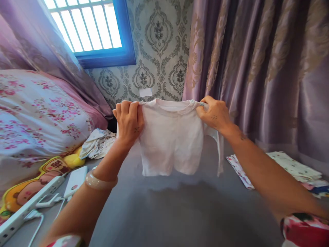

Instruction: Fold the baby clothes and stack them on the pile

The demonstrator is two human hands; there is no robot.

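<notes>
A small white long-sleeved shirt [171,140] hangs upright in front of me, held up by its shoulders above a grey sheet [164,212]. My left hand [129,120] grips the shoulder on the left, fingers curled over the cloth. At the other shoulder, beside the snap buttons near the neckline, my right hand [214,113] pinches the fabric. One sleeve dangles below my right hand. The other sleeve is mostly hidden behind my left hand.
Folded clothes [295,166] lie at the right, and a crumpled heap of clothes [99,142] at the left. A white power strip [32,209] with plugged cables, a white power bank [76,180] and a yellow cartoon cushion [28,192] sit by floral bedding [38,113]. Curtains [257,68] hang behind.
</notes>
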